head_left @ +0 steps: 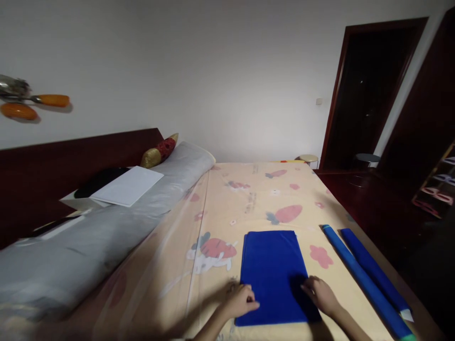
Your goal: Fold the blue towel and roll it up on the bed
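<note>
While both hands press on its near end, the flat, folded royal-blue sheet (273,274) lies on the bed (249,199) with its long axis running away from the person toward the far wall.

Smooth, matte and rectangular, the sheet sits on a pale yellow bedcover printed with red strawberries. Left hand (241,301) rests at the near left edge, fingers curled loosely, its grip pinching nothing that I can see; right hand (321,293) lies flat on the near right part, fingers spread. Two long blue paper rolls (366,279) lie side by side just right of the sheet, angled along the bed's edge. A grey plastic-covered bolster (106,227) and a white sheet of paper (127,185) line the dark wooden headboard (53,166); a dark doorway (369,94) stands beyond, in a white-walled room.
</note>
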`<state>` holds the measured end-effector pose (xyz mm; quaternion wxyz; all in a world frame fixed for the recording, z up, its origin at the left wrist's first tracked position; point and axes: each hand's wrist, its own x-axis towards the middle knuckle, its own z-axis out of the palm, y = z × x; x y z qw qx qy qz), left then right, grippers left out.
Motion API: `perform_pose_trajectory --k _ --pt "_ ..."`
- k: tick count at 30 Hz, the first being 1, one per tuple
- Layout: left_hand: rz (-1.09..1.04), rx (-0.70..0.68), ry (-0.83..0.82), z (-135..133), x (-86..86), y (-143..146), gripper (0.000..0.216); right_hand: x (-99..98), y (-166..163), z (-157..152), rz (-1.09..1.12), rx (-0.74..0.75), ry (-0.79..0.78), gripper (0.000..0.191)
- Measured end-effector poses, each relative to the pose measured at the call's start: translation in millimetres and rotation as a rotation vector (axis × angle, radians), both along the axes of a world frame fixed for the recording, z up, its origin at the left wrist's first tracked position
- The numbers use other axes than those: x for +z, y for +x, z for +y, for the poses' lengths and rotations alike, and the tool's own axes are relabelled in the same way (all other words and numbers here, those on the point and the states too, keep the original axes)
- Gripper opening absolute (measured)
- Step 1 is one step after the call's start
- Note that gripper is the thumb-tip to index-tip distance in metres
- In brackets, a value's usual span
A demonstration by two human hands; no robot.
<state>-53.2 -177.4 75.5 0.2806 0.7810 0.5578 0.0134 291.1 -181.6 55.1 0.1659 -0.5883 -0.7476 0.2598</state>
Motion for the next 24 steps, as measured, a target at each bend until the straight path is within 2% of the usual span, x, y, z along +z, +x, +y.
perform_pose_trajectory --k 3,6,8,11,13,18,21,24 --pt "0.042 0.169 0.195 11.0 -4.6 30.4 0.033 -17.8 -45.1 -3.7 -0.026 -0.061 0.142 0.048" --pt "0.107 0.322 0.308 15.3 -15.4 44.4 0.045 -51.6 -82.9 -12.8 -0.062 -0.065 0.310 0.054" --pt "0.133 0.310 0.393 9.3 -27.3 41.8 0.048 -74.1 -95.3 -17.9 -0.089 -0.017 0.369 0.056" --pt "0.133 0.090 0.503 -8.0 -46.0 24.7 0.053 -95.5 -92.6 -21.3 -0.127 0.042 0.383 0.057" --pt "0.131 0.014 0.511 -18.7 -54.0 10.3 0.056 -102.8 -80.1 -22.5 -0.145 0.030 0.380 0.058" --pt "0.145 0.110 0.456 -24.9 -57.8 -8.6 0.051 -122.2 -46.7 -26.6 -0.203 -0.226 0.354 0.057" --pt "0.188 0.240 0.502 -13.0 -55.1 -4.2 0.039 -128.9 -44.2 -26.8 -0.223 -0.332 0.363 0.056" --pt "0.282 0.385 0.585 5.9 -50.8 0.8 0.042 -123.5 -52.0 -25.7 -0.258 -0.404 0.399 0.060"
